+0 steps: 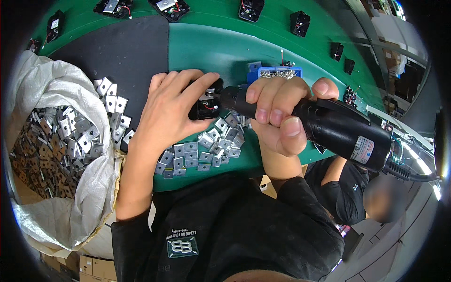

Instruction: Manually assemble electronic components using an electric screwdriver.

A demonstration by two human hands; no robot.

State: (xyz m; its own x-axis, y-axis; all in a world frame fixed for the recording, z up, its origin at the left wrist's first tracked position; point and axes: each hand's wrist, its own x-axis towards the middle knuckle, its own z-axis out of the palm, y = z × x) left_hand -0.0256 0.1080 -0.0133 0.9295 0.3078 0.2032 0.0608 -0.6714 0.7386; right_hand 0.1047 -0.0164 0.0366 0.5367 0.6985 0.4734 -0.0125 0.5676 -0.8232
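My left hand is closed around a small black plastic housing, pressing it on the green mat. Inside the housing a metal plate and a bit of red wire show; the fingers cover much of the rest. A black corded electric screwdriver lies in the grip of my right hand, nearly level. Its nose points left and meets the housing at the metal plate. Whether the bit sits on a screw is too small to tell. Below the housing, several square metal plates with holes lie in a loose pile.
A blue tray of screws stands beyond my right hand. At the left, a white woven sack bulges with metal plates; more lie beside it. Black housings with wires line the green belt. Another person sits at the right.
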